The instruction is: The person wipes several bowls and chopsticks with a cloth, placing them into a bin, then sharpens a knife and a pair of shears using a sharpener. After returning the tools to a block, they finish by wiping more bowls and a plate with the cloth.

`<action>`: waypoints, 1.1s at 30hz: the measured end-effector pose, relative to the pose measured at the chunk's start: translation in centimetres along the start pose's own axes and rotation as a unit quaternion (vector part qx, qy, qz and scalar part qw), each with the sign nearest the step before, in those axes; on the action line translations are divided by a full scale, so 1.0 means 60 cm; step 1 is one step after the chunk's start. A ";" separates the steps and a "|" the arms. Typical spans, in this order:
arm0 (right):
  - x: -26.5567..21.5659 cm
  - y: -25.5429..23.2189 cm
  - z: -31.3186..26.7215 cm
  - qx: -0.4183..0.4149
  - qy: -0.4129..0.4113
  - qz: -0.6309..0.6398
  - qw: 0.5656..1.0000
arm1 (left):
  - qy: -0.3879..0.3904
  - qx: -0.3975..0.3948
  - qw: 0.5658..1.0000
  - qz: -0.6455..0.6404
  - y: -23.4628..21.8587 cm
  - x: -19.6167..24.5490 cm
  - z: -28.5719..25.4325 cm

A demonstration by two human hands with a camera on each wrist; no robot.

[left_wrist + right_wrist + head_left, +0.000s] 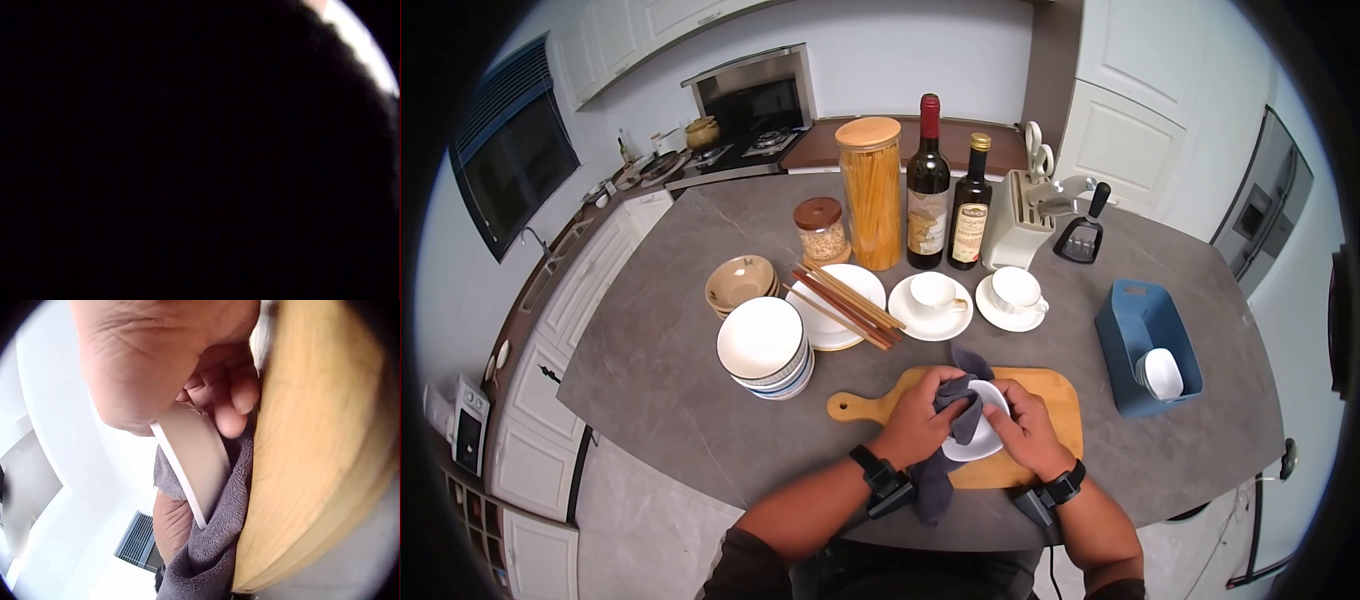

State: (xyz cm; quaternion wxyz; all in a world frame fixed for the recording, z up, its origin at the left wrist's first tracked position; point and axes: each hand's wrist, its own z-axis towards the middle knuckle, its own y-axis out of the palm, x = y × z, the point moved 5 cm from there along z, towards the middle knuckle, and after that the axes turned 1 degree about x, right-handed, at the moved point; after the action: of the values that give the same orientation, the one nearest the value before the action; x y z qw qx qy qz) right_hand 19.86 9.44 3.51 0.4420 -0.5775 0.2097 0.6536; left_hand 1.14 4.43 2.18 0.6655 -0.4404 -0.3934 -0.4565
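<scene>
Over the wooden cutting board [1052, 402], my right hand [1032, 430] grips a small white bowl [974, 450] by its side, thumb over the rim. My left hand [912, 425] pinches a dark grey cloth [966, 422] and presses it inside the bowl. More of the cloth hangs down past the board's near edge. In the right wrist view the bowl [194, 459] is tilted, with its outer wall against the cloth [215, 550] and the fingers [231, 422] curled beneath it. The left wrist view is almost wholly black.
A blue bin [1115, 345] with several white bowls [1164, 374] stands right. Stacked bowls [762, 340], chopsticks [845, 305] on plates and two cups on saucers [930, 328] stand beyond the board. Behind are jars, a pasta canister [870, 200], two bottles [927, 200] and a knife block [1012, 225].
</scene>
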 end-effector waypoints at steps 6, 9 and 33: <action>-0.055 -0.006 -0.006 -0.007 -0.092 -0.237 0.967 | 0.009 -0.015 1.000 0.008 0.000 0.009 -0.001; -0.042 -0.005 -0.005 0.005 -0.087 -0.202 0.976 | 0.005 -0.016 1.000 0.002 0.001 0.009 -0.001; 0.017 -0.007 -0.002 0.023 0.042 0.059 0.997 | 0.010 -0.005 0.999 -0.032 0.008 0.001 0.003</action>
State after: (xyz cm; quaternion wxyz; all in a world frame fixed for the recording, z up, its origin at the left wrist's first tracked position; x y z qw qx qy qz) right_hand 20.29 9.92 2.60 0.4066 -0.5809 0.2766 0.6487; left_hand 1.61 4.69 2.17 0.6525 -0.4258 -0.3983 -0.4840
